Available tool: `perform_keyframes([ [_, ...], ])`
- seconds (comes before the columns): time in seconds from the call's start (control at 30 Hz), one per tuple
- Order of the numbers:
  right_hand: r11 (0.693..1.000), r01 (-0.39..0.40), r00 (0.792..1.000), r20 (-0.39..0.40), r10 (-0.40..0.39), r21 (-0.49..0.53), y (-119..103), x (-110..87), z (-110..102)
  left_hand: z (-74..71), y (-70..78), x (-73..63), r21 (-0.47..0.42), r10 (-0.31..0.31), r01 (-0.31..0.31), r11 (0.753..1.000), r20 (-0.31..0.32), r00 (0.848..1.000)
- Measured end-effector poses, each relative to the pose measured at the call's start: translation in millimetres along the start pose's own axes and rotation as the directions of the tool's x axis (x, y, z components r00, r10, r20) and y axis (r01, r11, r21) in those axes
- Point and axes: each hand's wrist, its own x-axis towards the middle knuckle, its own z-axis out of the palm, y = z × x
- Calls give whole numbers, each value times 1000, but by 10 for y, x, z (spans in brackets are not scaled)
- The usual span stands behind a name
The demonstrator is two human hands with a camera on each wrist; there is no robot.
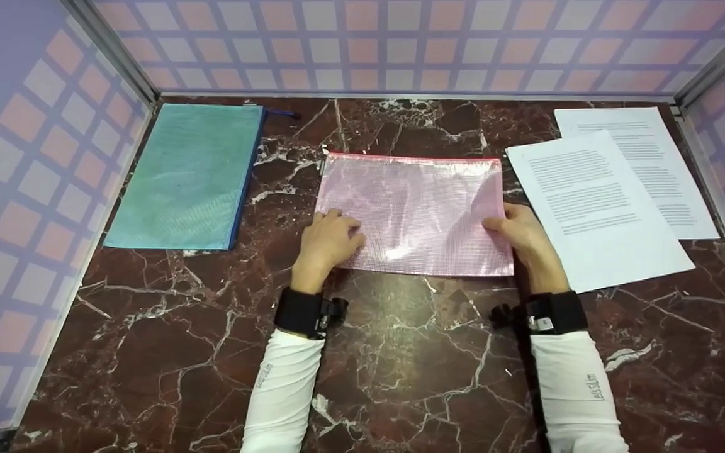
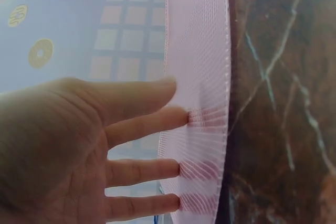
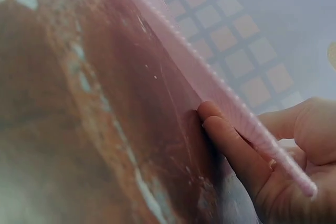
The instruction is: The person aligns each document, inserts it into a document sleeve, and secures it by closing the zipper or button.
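Where the worktop extends left of the pink mesh pouch, a teal mesh pouch lies flat, blue along its right side. At the pink mesh pouch's near-left part: left hand, grip spread, straight fingers touching the surface, nothing clasped. Pink mesh pouch lies between both hands, red strip along its far edge. At its right edge: right hand, grip closed, pinching it, thumb above, fingers beneath. Right of pouch: two overlapping printed sheets.
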Motion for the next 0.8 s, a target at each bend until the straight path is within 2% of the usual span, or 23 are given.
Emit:
perform_keyframes([
  [0.2, 1000, 9, 999, -46, -8, 13, 12, 3, 8, 5, -56, 26, -35, -34, 34, 999, -8, 999],
  [0.37, 996, 33, 998, -62, -28, 84, 37, 0, 5, -21, -134, 41, -70, -66, 65, 995, -16, 998],
  [0.67, 983, 46, 996, -82, -32, 175, 85, 27, -11, -64, -251, 97, -146, -52, 50, 988, -12, 999],
  [0.8, 977, 44, 998, -60, -32, 209, 90, 36, 22, -90, -304, 133, -190, -59, 57, 980, -5, 998],
])
